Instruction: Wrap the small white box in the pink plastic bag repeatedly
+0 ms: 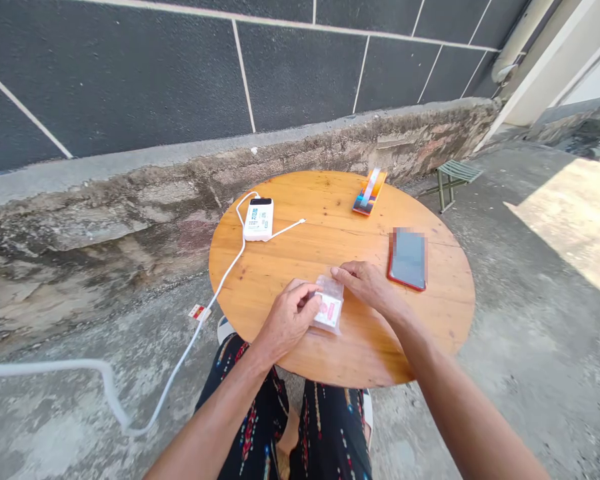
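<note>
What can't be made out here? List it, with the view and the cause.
All in the head view:
- Clear packet: label partly covered by the left hand.
- Phone: screen pixelated.
- White device: fine print too small.
- White cable: one end cut off by the left edge.

Single head cam, worn on person's head: looks fwd and steeply down at round wooden table [300,253], close range; wall [180,73] beyond table. No 2nd view, no overlap.

Outdoor paved spot beside a dark block-patterned wall [300,73], with concrete ground [520,360] and sunlight.
</note>
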Tool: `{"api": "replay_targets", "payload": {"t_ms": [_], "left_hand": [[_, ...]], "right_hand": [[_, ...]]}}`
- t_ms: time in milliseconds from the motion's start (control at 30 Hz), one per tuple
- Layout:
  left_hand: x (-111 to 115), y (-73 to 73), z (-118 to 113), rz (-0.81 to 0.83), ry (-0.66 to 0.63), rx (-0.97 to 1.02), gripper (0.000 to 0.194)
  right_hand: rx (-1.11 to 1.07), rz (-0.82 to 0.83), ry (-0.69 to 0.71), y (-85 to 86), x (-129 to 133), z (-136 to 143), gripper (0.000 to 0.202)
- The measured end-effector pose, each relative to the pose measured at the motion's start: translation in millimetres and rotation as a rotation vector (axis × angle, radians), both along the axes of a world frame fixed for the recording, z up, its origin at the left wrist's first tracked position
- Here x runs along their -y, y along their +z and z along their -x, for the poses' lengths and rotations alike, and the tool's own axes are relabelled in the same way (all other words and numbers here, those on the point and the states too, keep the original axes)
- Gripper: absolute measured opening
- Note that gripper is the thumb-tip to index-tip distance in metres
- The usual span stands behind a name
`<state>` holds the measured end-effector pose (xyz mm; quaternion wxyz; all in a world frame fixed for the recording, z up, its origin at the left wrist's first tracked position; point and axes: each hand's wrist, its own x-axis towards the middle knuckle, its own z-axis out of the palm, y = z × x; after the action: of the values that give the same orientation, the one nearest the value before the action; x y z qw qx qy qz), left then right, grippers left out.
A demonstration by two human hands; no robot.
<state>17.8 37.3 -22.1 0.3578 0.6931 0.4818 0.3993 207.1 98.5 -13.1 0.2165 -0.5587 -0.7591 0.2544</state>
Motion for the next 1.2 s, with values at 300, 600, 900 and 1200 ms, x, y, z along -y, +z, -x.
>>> {"api": "replay_targets", "payload": {"t_ms": [300, 600, 900, 1200], "left_hand": [[-5, 6.1, -3, 0.096, 0.037, -0.049, 0.022], [-11, 13.9, -5, 0.079, -0.013, -0.165, 0.032], [-4, 10.6, -11, -0.06, 0.032, -0.217, 0.032], [2, 4.7, -13, -0.073, 0.118, -0.192, 0.026]], "right_hand": [[-0.17, 0.036, -0.068, -12.7, -6, 12, 0.028], [-0.426, 0.03, -0.021, -20.6, -1, 9, 0.023], [-0.456, -0.033, -0.057, -25.6, 0, 8, 0.022], [-0.442, -0.042, -0.13, -23.4, 2, 12, 0.022]]}}
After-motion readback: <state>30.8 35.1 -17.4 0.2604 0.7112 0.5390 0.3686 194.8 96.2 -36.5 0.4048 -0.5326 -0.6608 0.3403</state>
